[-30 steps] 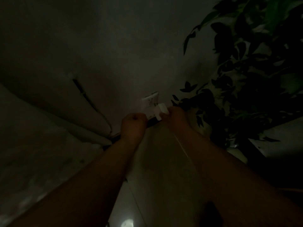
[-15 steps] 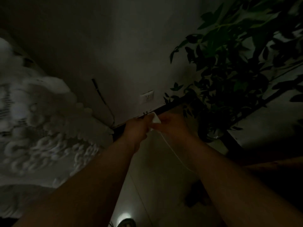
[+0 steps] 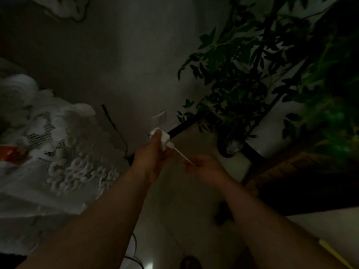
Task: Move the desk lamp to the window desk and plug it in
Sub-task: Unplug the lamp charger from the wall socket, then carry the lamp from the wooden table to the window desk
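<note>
Just one wide head cam, looking down along both forearms at the wall [image 3: 126, 61] base and floor [image 3: 194, 200], pretty close.

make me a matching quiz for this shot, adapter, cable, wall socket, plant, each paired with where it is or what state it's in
Things:
1. adapter
2. cable
3. socket
4. plant

States:
A. runs from the adapter to the right hand
B. on the wall, nothing plugged in
C. held in the left hand, below the socket
D. leafy, standing at the right by the wall

Pairs: 1-C, 2-A, 3-B, 4-D
</note>
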Demonstrator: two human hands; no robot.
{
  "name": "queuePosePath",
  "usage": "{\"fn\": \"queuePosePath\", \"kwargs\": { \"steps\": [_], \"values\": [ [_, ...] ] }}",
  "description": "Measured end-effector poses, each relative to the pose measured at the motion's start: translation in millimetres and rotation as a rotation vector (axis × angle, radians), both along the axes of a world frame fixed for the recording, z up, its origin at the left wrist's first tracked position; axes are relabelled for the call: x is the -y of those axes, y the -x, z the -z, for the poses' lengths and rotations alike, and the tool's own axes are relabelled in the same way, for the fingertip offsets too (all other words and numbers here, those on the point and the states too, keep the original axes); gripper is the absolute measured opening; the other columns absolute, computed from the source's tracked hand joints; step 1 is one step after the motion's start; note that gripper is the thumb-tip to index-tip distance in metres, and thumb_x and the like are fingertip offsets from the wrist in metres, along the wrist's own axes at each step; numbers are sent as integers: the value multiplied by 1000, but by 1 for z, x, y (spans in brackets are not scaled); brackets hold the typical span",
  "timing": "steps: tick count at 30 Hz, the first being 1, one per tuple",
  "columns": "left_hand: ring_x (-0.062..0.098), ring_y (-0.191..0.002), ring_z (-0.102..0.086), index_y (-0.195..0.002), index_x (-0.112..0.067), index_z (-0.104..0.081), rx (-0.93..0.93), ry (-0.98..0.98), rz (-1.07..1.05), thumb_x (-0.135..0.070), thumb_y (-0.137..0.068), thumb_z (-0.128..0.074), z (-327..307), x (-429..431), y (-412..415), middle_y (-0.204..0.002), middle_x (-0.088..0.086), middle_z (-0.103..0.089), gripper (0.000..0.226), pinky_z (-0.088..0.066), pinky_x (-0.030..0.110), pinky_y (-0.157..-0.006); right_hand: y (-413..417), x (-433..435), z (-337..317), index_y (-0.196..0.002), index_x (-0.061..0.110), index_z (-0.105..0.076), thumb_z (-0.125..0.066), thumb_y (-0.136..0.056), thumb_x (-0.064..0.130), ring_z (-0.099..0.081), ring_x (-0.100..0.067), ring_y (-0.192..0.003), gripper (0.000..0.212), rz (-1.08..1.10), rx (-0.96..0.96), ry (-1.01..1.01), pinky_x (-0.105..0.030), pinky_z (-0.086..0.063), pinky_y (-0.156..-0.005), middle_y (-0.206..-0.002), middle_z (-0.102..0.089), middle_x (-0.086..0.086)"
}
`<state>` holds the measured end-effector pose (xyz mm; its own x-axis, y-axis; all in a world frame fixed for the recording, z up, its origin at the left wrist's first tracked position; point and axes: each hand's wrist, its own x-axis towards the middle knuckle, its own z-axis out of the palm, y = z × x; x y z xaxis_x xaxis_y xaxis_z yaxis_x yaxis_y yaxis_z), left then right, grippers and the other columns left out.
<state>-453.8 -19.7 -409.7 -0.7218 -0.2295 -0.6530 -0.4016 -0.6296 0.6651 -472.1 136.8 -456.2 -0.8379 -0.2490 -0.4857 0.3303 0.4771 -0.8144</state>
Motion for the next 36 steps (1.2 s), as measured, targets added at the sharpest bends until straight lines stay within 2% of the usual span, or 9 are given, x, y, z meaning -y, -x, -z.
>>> {"fn": "queuePosePath", "kwargs": {
  "steps": [3,7,10,16,23,27,31,32,36],
  "values": [
    [28,-90,-63,-119,-12,-46,-37,-187,9,-42,-98,-41,-19,-4,-19,-106,14,-57,37,-59,43,-73,-31,-28,-7,-108,-5,-70,-68,-85,6,-59,-12,-77,26,89,-28,-100,-6,-44,-61,-95,-66,-11],
    [21,-72,-57,-127,-13,-45,15,-156,116,-47,-98,-38,-37,-14,-41,-92,11,-55,46,-56,28,-42,-73,-71,-14,-103,3,-73,-71,-84,13,-63,-17,-90,22,251,-57,-213,-20,-48,-72,-102,-71,-13],
    [16,-61,-50,-102,-10,-56,60,-74,214,-49,-97,-37,-43,-27,-54,-87,10,-55,44,-52,23,-40,-101,-93,-19,-99,6,-75,-73,-81,16,-67,-23,-96,20,327,-83,-282,-31,-52,-86,-100,-73,-12],
    [7,-35,-43,-109,-15,-55,33,-45,431,-51,-96,-37,-45,-58,-85,-80,9,-59,42,-35,13,-34,-146,-121,-29,-77,16,-71,-76,-78,11,-57,-9,-61,7,509,-25,-236,-5,-41,-47,-66,-62,5],
    [2,-31,-27,-85,-6,-58,26,9,926,-52,-93,-40,-44,-99,-117,-69,3,-46,50,-17,10,-34,-181,-148,-39,-75,16,-73,-75,-76,11,-66,-23,-84,6,538,-118,-330,-37,-55,-84,-82,-69,-5],
    [3,-31,-38,-87,-5,-57,31,-56,1156,-50,-94,-38,-57,-126,-140,-55,1,-60,49,-28,10,-31,-192,-156,-48,-70,9,-74,-74,-74,5,-65,-29,-79,5,636,-155,-303,-39,-56,-77,-77,-69,-15],
    [22,-64,-70,-98,-6,-60,59,-84,1190,-46,-92,-46,-64,-150,-168,-88,21,-70,42,-61,33,-60,-215,-169,-58,-79,6,-77,-72,-75,1,-56,-8,-61,8,643,-208,-255,-11,-42,-54,-64,-63,2],
    [28,-75,-70,-100,-6,-59,45,-61,1205,-44,-93,-47,-77,-191,-223,-96,25,-67,40,-60,38,-69,-276,-204,-75,-85,2,-78,-72,-76,0,-58,-10,-64,11,690,-253,-258,-13,-42,-57,-69,-66,-1],
    [37,-93,-62,-89,-9,-61,34,16,1097,-39,-93,-52,-65,-209,-246,-103,27,-62,32,-50,55,-94,-291,-216,-75,-96,4,-77,-73,-77,4,-64,-15,-82,19,657,-328,-239,-17,-46,-68,-92,-72,-8]
  ]
}}
